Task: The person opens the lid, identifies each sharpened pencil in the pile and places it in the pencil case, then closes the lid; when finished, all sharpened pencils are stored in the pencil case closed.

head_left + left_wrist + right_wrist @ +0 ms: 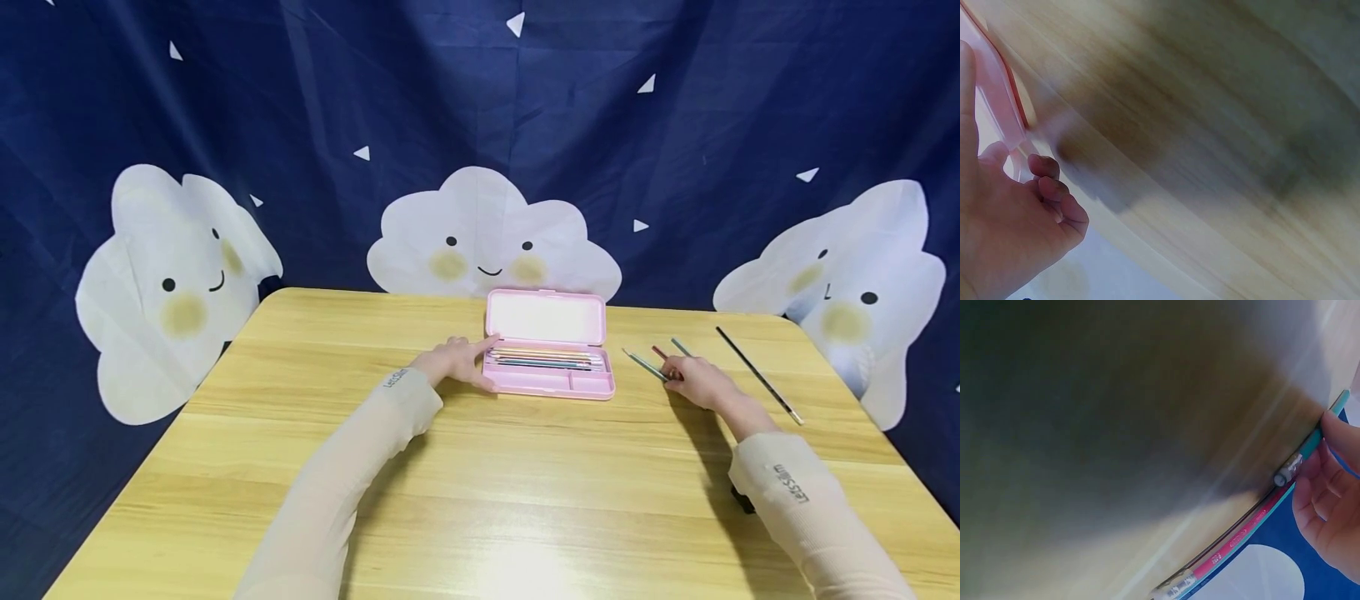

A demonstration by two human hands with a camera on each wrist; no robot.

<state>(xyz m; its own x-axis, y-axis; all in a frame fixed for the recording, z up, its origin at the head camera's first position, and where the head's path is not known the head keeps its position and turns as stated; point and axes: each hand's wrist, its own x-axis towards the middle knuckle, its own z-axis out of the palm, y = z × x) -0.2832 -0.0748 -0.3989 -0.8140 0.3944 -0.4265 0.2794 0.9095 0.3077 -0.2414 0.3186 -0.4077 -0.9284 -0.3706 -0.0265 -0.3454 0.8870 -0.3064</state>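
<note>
A pink pencil case [547,392] lies with its lid raised, several pencils [547,359] in its long upper compartment. My left hand [455,362] rests at the case's left end, thumb and index finger spread along its edges; the left wrist view shows the other fingers loosely bent. To the right of the case, my right hand [699,380] pinches a green pencil [642,364] between thumb and fingers, low over the table. The right wrist view shows that pencil's eraser end [1288,472]. A red pencil [659,352] and a teal pencil [680,346] lie just beyond the right hand.
A black pencil [757,374] lies slanted on the wooden table [480,492], right of the right hand. Behind the table's far edge hangs a dark blue curtain [420,83] with white clouds.
</note>
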